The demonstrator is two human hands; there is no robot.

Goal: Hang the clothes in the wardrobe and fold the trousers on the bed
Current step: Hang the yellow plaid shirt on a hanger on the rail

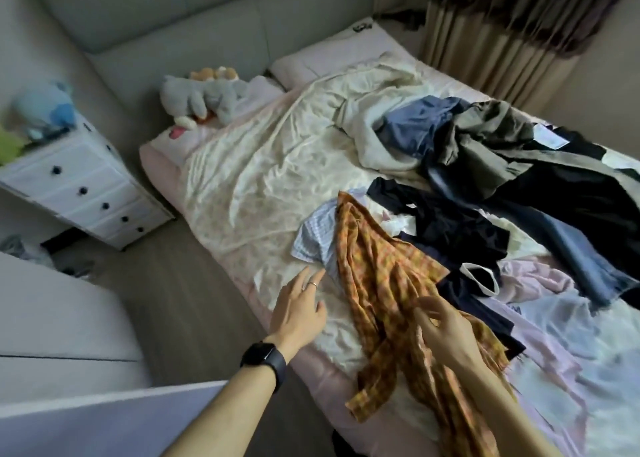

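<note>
Fingers [313, 280] on my left hand [299, 312] are straight and spread wide, holding nothing, just over the bed [242, 186] beside a blue striped shirt [313, 238]. My right hand [446, 328] is blurry, fingers loosely bent over the orange checked garment [381, 276], no grip that I can see. It lies along the bed's near edge, with jeans [575, 248] and dark clothes [450, 221] heaped to its right.

Grey plush toy [204, 101], wht drawer chest [79, 186], curtain [502, 33]
</note>
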